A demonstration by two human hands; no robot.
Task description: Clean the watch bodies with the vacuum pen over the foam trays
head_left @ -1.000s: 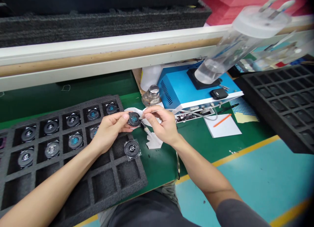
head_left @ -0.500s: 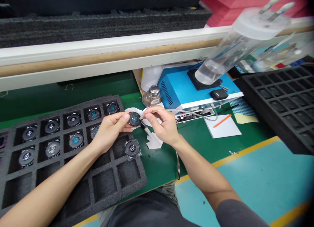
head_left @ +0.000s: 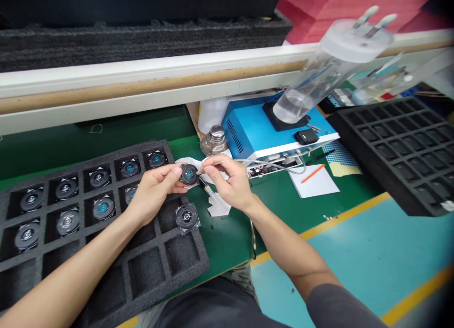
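Head view: I read the left hand (head_left: 156,188) pinching a small round speaker driver (head_left: 189,174) by its rim just beside the foam tray (head_left: 145,271), the right hand (head_left: 227,183) gripping a dispensing pen (head_left: 209,190); driver likely light, fragile, best held by its edge.

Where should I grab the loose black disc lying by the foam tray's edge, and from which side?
Pinch the round black disc by its outer rim, coming from the right over the green mat. It lies flat, its raised centre looks best left alone, and the left forearm crowds its other side.
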